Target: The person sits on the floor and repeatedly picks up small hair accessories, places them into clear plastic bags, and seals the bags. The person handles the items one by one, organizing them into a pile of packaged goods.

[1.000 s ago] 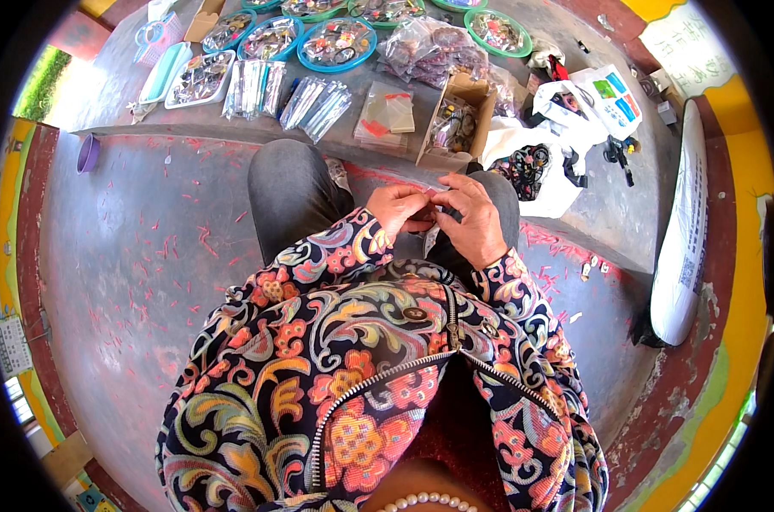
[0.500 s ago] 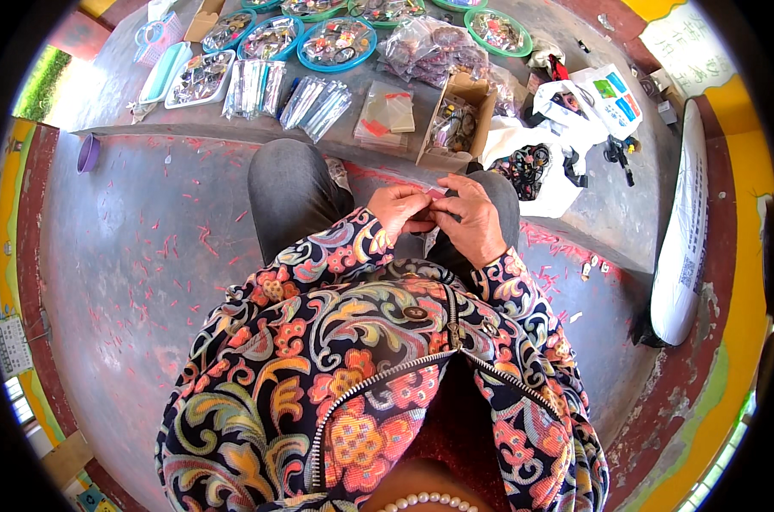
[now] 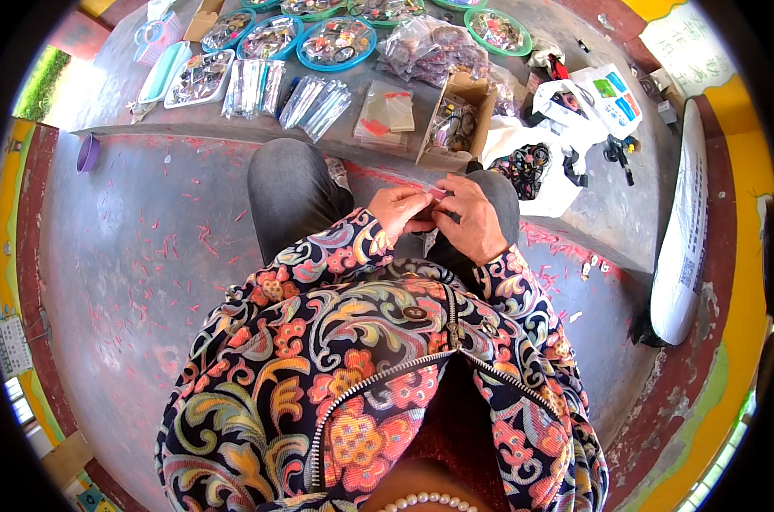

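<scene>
Hands: my left hand (image 3: pixel 401 213) and right hand (image 3: pixel 470 220) meet over my knees at centre frame, fingertips pinching a small pink strip (image 3: pixel 439 194).
Strip: looks light, thin and floppy; best pinched at its ends.
Beyond: cardboard box (image 3: pixel 457 119) and clear packets (image 3: pixel 387 115), upper centre.
Farthest: round trays (image 3: pixel 336 43) along the top.

Left hand (image 3: pixel 401 209) and right hand (image 3: pixel 470 218), centre frame, barely shifted: fingertips drawn slightly closer together over the small pink item (image 3: pixel 438 194) pinched between them.
</scene>
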A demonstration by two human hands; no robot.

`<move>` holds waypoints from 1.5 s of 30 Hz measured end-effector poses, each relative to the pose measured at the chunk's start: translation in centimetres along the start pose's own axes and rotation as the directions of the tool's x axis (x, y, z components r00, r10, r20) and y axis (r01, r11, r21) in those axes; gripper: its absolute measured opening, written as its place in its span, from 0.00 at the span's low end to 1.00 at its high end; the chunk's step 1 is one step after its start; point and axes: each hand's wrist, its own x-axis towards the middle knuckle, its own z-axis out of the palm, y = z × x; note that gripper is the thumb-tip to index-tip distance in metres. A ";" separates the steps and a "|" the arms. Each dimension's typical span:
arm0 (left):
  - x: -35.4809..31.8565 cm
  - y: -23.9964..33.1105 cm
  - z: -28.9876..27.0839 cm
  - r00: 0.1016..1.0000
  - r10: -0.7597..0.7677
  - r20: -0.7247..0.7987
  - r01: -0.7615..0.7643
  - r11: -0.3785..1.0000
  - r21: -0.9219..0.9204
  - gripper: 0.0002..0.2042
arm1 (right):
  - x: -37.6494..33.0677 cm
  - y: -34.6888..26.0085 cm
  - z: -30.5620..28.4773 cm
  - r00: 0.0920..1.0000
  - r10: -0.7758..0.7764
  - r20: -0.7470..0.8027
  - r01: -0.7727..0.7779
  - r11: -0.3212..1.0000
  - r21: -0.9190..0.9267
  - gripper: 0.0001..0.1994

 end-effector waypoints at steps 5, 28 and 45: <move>0.4 -0.5 -0.9 0.989 -0.002 0.147 0.009 0.999 -0.048 0.10 | 0.1 0.4 -0.1 0.997 -0.024 0.073 0.025 1.000 -0.009 0.04; 0.4 -0.5 0.3 0.963 0.265 0.047 -0.268 0.959 0.087 0.08 | -0.5 -0.4 2.3 0.956 0.211 -0.203 -0.178 0.970 0.168 0.07; 0.1 0.4 0.4 0.981 0.180 -0.068 -0.183 0.983 -0.036 0.07 | -0.7 0.6 1.2 0.835 0.515 0.194 -0.425 0.378 0.823 0.09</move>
